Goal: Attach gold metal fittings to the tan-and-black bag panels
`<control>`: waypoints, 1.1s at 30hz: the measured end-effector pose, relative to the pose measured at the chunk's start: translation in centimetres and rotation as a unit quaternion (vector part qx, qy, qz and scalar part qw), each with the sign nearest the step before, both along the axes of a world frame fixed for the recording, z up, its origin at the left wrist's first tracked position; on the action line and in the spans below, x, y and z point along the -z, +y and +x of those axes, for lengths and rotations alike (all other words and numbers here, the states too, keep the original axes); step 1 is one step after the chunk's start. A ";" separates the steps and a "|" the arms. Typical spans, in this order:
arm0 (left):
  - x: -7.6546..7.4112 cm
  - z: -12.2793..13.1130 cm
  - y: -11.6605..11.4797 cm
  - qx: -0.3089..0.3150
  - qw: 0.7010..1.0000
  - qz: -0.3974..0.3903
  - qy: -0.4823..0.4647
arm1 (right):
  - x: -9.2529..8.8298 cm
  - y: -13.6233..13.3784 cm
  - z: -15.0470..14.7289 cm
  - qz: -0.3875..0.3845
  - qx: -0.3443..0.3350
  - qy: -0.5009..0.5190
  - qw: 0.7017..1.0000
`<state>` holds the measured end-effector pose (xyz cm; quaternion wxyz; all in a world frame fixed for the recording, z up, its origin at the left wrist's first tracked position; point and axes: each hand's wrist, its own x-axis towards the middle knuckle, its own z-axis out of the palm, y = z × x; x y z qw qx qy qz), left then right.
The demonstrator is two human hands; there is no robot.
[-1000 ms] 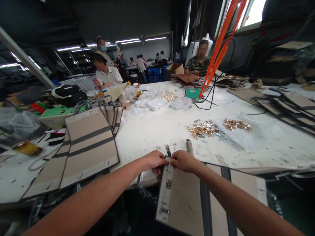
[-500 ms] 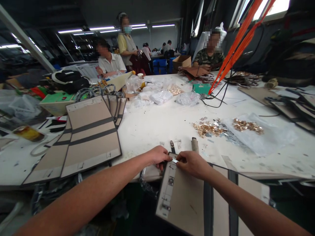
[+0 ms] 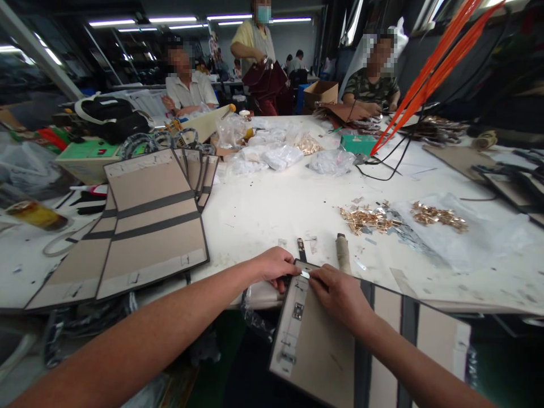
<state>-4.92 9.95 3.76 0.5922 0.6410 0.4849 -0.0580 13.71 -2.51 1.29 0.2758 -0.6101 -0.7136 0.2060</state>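
A tan bag panel (image 3: 323, 345) with dark stripes lies tilted over the near edge of the white table (image 3: 272, 215). My left hand (image 3: 274, 266) grips the panel's top left corner. My right hand (image 3: 340, 292) pinches a small white strip (image 3: 305, 274) at the panel's top edge, fingertips nearly touching the left hand's. A metal fitting (image 3: 298, 310) sits on the panel's pale border below the hands. A short dark strap piece (image 3: 301, 247) and a cloth-wrapped tool handle (image 3: 342, 254) lie on the table just beyond my hands.
A stack of similar tan panels (image 3: 148, 221) lies to the left. Gold metal clasps (image 3: 368, 218) and a plastic bag with more (image 3: 440, 215) lie at right. Plastic packets, a green box, orange cords and black cables fill the far table. Other people sit and stand beyond.
The view has tilted down and shifted a little. My right hand slid slightly down and right along the panel's top edge, still on the white strip. A standing person at the back moved right.
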 end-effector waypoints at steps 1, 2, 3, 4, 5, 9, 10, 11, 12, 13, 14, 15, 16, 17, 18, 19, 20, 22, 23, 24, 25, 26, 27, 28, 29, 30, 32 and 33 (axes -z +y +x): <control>0.0 0.0 0.0 0.000 1.000 -0.001 -0.002 | -0.1 0.0 0.0 -0.005 -0.001 0.001 1.000; -0.1 0.0 0.0 -0.001 1.000 -0.002 -0.003 | -0.2 0.1 0.0 -0.013 -0.001 0.000 1.000; -0.1 -0.1 -0.1 -0.001 1.000 -0.003 -0.005 | -0.4 0.2 0.1 -0.025 0.002 -0.001 1.000; -0.2 -0.1 -0.1 -0.001 1.000 -0.004 -0.006 | -0.5 0.3 0.1 -0.041 0.008 -0.003 0.999; -0.2 -0.1 -0.2 -0.002 1.000 -0.004 -0.007 | -0.6 0.5 0.2 -0.061 0.016 -0.001 0.998; -0.4 -0.2 -0.3 -0.003 1.000 -0.005 -0.009 | -1.0 0.9 0.4 -0.138 0.038 0.046 0.989; -0.4 -0.2 -0.3 -0.003 1.000 -0.005 -0.010 | -1.0 0.9 0.4 -0.144 0.036 0.058 0.987; -0.3 -0.3 -0.3 -0.003 1.000 -0.006 -0.012 | -1.1 0.9 0.4 -0.145 0.035 0.067 0.987; -0.3 -0.3 -0.3 -0.002 1.000 -0.007 -0.014 | -1.1 0.8 0.3 -0.142 0.036 0.072 0.987; -0.3 -0.4 -0.3 -0.001 1.000 -0.008 -0.017 | -1.1 0.7 0.3 -0.138 0.040 0.077 0.987; -0.2 -0.4 -0.3 0.000 1.000 -0.009 -0.021 | -1.0 0.7 0.2 -0.134 0.046 0.079 0.987; -0.2 -0.5 -0.3 0.001 1.000 -0.009 -0.025 | -0.9 0.6 0.1 -0.129 0.054 0.081 0.987; -0.2 -0.5 -0.3 0.003 1.000 -0.009 -0.029 | -0.8 0.4 0.0 -0.125 0.061 0.081 0.987; -0.2 -0.6 -0.3 0.005 0.999 -0.010 -0.033 | -0.7 0.3 -0.1 -0.120 0.067 0.079 0.987; -0.1 -0.7 -0.3 0.008 0.999 -0.011 -0.037 | -0.5 0.1 -0.2 -0.112 0.071 0.074 0.988; -0.1 -0.7 -0.3 0.010 0.999 -0.012 -0.041 | -0.3 -0.1 -0.3 -0.101 0.072 0.067 0.990; -0.1 -0.8 -0.3 0.013 0.999 -0.013 -0.044 | -0.1 -0.4 -0.5 -0.087 0.074 0.058 0.992; -0.1 -0.9 -0.2 0.019 0.999 -0.015 -0.048 | 0.3 -1.0 -0.9 -0.056 0.083 0.046 0.994; 0.0 -1.0 -0.1 0.021 0.998 -0.015 -0.050 | 0.5 -1.4 -1.0 -0.042 0.089 0.046 0.994; 0.0 -1.0 -0.1 0.024 0.998 -0.016 -0.051 | 0.7 -1.7 -1.2 -0.032 0.096 0.052 0.993; 0.1 -1.1 0.0 0.026 0.998 -0.016 -0.052 | 1.0 -2.0 -1.3 -0.025 0.103 0.061 0.992; 0.2 -1.1 0.1 0.028 0.998 -0.016 -0.052 | 1.1 -2.2 -1.4 -0.019 0.108 0.069 0.992; 0.3 -1.1 0.1 0.029 0.998 -0.016 -0.053 | 1.3 -2.3 -1.5 -0.015 0.110 0.073 0.991; 0.4 -1.1 0.2 0.031 0.998 -0.016 -0.053 | 1.5 -2.3 -1.5 -0.010 0.110 0.075 0.991; 0.4 -1.1 0.2 0.031 0.998 -0.017 -0.053 | 1.6 -2.3 -1.4 -0.002 0.106 0.076 0.991; 0.5 -1.1 0.3 0.032 0.998 -0.017 -0.054 | 1.8 -2.2 -1.4 0.008 0.102 0.077 0.992; 0.5 -1.0 0.3 0.031 0.998 -0.018 -0.056 | 2.1 -2.0 -1.2 0.031 0.094 0.083 0.992; 0.5 -1.0 0.3 0.031 0.998 -0.018 -0.058 | 2.3 -1.8 -1.2 0.043 0.093 0.086 0.991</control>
